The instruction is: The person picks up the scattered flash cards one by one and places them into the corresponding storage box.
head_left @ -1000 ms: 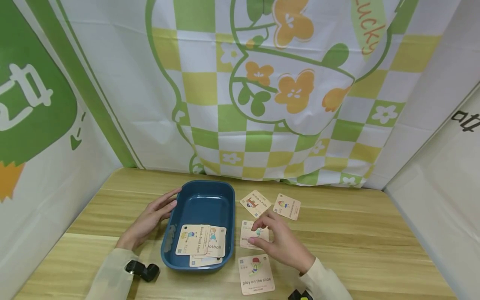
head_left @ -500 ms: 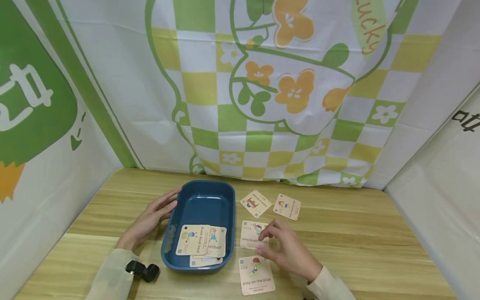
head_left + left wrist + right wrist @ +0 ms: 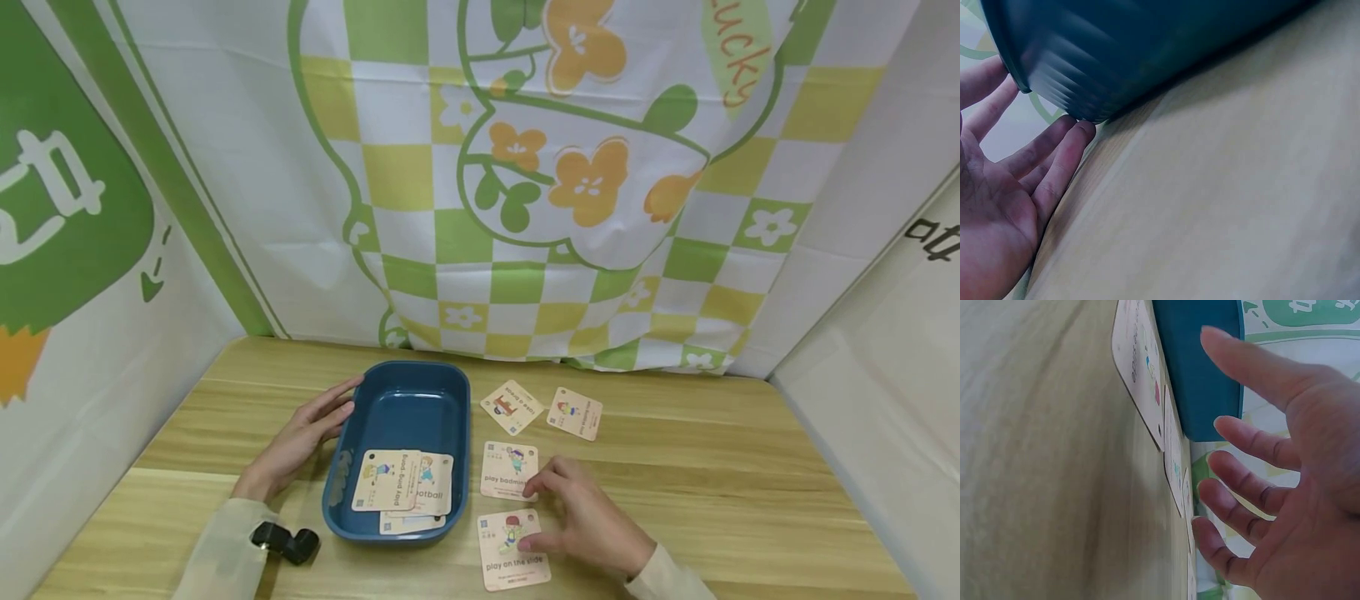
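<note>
A blue rectangular tray (image 3: 408, 408) stands on the wooden table, with several picture cards overlapping at its near end; the top one reads "play ping-pong" (image 3: 384, 482). My left hand (image 3: 296, 442) rests on the tray's left side, and in the left wrist view its fingertips (image 3: 1085, 128) touch the outer wall. To the right of the tray, my right hand (image 3: 588, 521) hovers with fingers spread and holds nothing. Beneath and beside it lie the "play badminton" card (image 3: 506, 468) and the "play on the slide" card (image 3: 513, 567), the latter partly covered by the thumb.
Two more cards lie farther back: a "take a break" card (image 3: 512, 407) and a small-print card (image 3: 574, 413). A patterned cloth (image 3: 525, 283) hangs behind the table's back edge. White printed panels stand on both sides.
My right hand has moved toward me and slightly right, from over the badminton card to beside the slide card, uncovering more of the badminton card. The left hand and tray stay put.
</note>
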The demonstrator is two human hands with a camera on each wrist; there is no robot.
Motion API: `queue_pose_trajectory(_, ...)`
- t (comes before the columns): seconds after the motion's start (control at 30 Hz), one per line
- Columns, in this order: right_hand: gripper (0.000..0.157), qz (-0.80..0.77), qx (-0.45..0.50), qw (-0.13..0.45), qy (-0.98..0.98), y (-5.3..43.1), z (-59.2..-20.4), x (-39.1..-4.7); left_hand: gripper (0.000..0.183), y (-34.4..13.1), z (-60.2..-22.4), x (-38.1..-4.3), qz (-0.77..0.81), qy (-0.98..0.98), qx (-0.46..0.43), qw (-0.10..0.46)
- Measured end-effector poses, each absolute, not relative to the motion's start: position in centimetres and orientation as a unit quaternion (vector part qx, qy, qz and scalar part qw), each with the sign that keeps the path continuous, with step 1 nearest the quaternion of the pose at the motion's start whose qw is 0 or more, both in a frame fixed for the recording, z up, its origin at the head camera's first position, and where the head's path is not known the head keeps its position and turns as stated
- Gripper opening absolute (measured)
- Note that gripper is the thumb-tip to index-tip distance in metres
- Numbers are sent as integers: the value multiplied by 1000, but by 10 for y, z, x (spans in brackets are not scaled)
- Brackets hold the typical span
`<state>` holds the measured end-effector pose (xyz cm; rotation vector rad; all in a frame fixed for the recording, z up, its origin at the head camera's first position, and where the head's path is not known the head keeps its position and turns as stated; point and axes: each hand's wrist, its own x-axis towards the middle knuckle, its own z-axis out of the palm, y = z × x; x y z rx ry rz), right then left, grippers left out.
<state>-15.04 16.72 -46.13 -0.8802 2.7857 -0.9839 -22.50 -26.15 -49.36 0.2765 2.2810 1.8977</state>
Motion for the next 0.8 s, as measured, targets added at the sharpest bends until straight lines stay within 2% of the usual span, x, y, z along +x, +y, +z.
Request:
queue_pose_trajectory(0.2, 63, -301, -303, 34, 904, 169, -465, -150, 58, -262, -494, -224, 634, 763, 94, 80)
queue_pose_trajectory(0.47, 68, -263, -336, 24, 904, 168, -472, -149, 58, -262, -496, -225, 636, 762, 94, 80)
queue_pose_trajectory(0.8, 73, -252, -336, 50, 906, 168, -471, -149, 58, -262, -494, -226, 636, 761, 100, 81)
